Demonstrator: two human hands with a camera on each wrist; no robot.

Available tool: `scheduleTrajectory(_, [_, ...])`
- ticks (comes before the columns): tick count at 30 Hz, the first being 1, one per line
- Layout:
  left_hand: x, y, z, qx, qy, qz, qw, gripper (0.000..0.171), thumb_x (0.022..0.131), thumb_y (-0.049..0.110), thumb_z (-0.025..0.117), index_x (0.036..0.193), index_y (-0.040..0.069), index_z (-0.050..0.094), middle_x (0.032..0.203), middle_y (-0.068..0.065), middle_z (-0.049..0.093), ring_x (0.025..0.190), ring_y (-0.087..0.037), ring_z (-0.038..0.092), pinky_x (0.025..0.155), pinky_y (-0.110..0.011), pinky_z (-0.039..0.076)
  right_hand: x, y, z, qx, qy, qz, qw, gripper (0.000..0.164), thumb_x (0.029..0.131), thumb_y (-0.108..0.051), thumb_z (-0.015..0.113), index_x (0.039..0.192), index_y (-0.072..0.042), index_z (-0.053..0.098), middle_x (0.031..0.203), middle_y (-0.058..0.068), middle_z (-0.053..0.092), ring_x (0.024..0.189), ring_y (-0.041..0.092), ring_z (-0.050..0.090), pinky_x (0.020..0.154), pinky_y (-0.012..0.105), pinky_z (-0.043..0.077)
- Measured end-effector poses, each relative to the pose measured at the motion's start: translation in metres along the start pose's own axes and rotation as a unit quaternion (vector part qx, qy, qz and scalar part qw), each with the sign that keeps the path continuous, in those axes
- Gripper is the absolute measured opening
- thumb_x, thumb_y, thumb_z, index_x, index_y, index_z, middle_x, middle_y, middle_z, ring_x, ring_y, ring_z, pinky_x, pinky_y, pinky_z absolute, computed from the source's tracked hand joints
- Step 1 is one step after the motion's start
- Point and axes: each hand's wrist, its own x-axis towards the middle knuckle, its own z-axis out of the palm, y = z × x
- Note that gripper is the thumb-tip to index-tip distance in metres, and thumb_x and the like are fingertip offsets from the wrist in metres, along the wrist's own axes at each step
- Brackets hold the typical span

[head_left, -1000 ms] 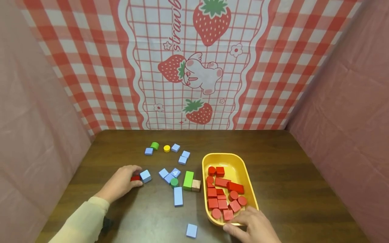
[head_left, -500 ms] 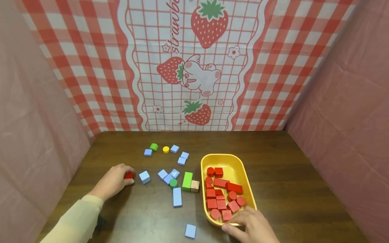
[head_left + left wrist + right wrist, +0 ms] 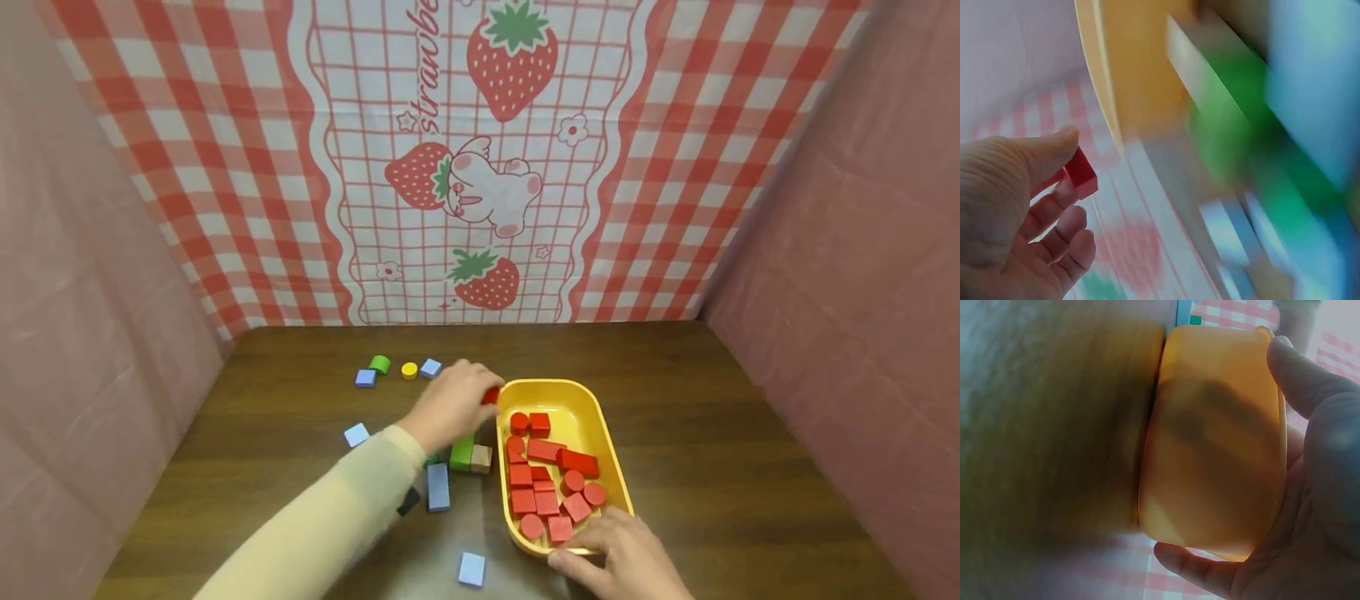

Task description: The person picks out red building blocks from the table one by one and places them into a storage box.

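My left hand [image 3: 450, 404] pinches a small red block [image 3: 490, 396] between thumb and forefinger, held at the far left rim of the yellow tub [image 3: 573, 421]. In the left wrist view, the red block [image 3: 1081, 173] shows one end beyond the thumb, with the other fingers loosely curled below. My right hand [image 3: 622, 554] grips the tub's near right corner. From the right wrist view, thumb and fingers clasp the tub's yellow end wall [image 3: 1210, 444]. Inside the tub lie several red blocks [image 3: 546, 450], among them cubes, cylinders and long pieces.
Left of the tub stand a green block [image 3: 462, 455], a plain wooden cube [image 3: 482, 459] and a long blue block [image 3: 438, 487]. A blue square [image 3: 472, 569] lies near the front. Farther back are a yellow disc [image 3: 408, 371] and a green arch [image 3: 380, 364]. My left forearm covers several blocks.
My left hand has picked up the red block beside the light blue cube and carried it right, across the table to the tub. The right hand keeps its hold on the tub.
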Motion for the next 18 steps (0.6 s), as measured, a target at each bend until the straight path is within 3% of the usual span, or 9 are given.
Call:
scheduleTrajectory(3, [0.022, 0.037, 0.018, 0.034, -0.029, 0.064, 0.9970, 0.034, 0.091, 0.034, 0.071, 0.122, 0.019, 0.069, 0.116, 0.004, 0.067, 0.099, -0.014, 0.053, 0.092, -0.034, 0.046, 0.001, -0.001, 0.005, 0.005, 0.013, -0.033, 0.999, 0.042, 0.084, -0.071, 0.057, 0.092, -0.036, 0.079, 0.079, -0.030, 0.061, 0.082, 0.006, 0.051, 0.074, 0.043, 0.045])
scheduleTrajectory(6, [0.034, 0.057, 0.037, 0.048, -0.048, 0.090, 0.9936, 0.029, 0.091, 0.031, 0.072, 0.118, 0.022, 0.072, 0.110, 0.008, 0.069, 0.094, -0.010, 0.054, 0.091, -0.030, 0.043, 0.003, -0.003, 0.009, 0.009, 0.023, -0.062, 0.998, 0.038, 0.085, -0.068, 0.059, 0.093, -0.037, 0.078, 0.080, -0.030, 0.061, 0.081, 0.005, 0.051, 0.072, 0.043, 0.045])
scheduleTrajectory(11, [0.041, 0.065, 0.057, 0.033, -0.066, 0.071, 0.9947, 0.024, 0.089, 0.026, 0.075, 0.113, 0.026, 0.074, 0.104, 0.013, 0.070, 0.087, -0.010, 0.049, 0.083, -0.027, 0.042, 0.006, -0.005, 0.007, 0.013, 0.010, -0.060, 0.998, 0.038, 0.085, -0.068, 0.059, 0.093, -0.037, 0.078, 0.080, -0.030, 0.061, 0.081, 0.006, 0.050, 0.072, 0.043, 0.045])
scheduleTrajectory(18, [0.045, 0.071, 0.061, -0.020, -0.075, 0.074, 0.9942, 0.028, 0.091, 0.020, 0.072, 0.118, 0.027, 0.072, 0.110, 0.014, 0.068, 0.095, -0.007, 0.048, 0.094, -0.023, 0.044, 0.002, -0.003, 0.006, 0.006, 0.019, -0.056, 0.998, 0.036, 0.085, -0.068, 0.059, 0.091, -0.038, 0.078, 0.078, -0.031, 0.060, 0.081, 0.006, 0.050, 0.072, 0.042, 0.045])
